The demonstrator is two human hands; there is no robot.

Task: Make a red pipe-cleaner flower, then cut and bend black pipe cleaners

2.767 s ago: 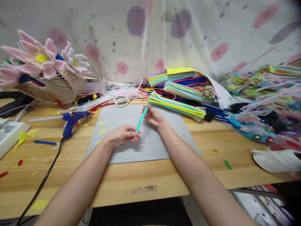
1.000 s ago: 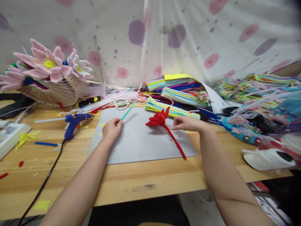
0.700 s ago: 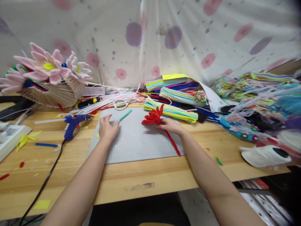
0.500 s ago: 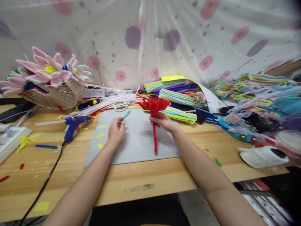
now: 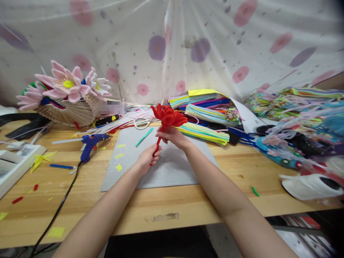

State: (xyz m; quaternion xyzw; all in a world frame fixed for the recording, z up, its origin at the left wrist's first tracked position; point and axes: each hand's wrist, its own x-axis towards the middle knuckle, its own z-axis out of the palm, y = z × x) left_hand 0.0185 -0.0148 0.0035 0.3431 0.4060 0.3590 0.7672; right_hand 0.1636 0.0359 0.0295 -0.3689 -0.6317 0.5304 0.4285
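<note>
A red pipe-cleaner flower (image 5: 170, 117) is held tilted above the grey cutting mat (image 5: 185, 172), its bloom up and leaning right. My left hand (image 5: 151, 156) is closed round the lower stem. Just under the bloom, my right hand (image 5: 172, 136) grips the upper stem with its fingers. On the mat beyond my left hand lies a teal pipe-cleaner piece (image 5: 144, 137), touched by neither hand. White-handled scissors (image 5: 142, 124) rest at the mat's back edge.
To the left lie a blue glue gun (image 5: 90, 145) with a black cord and a white power strip (image 5: 18, 163). Pink flowers (image 5: 67, 84) stand behind them. Bundled pipe cleaners (image 5: 206, 134) line the back. A white spool (image 5: 309, 184) lies at right.
My left hand has let go of the teal piece, now lying on the mat, and has taken the flower's lower stem. The flower has tilted and shifted left.
</note>
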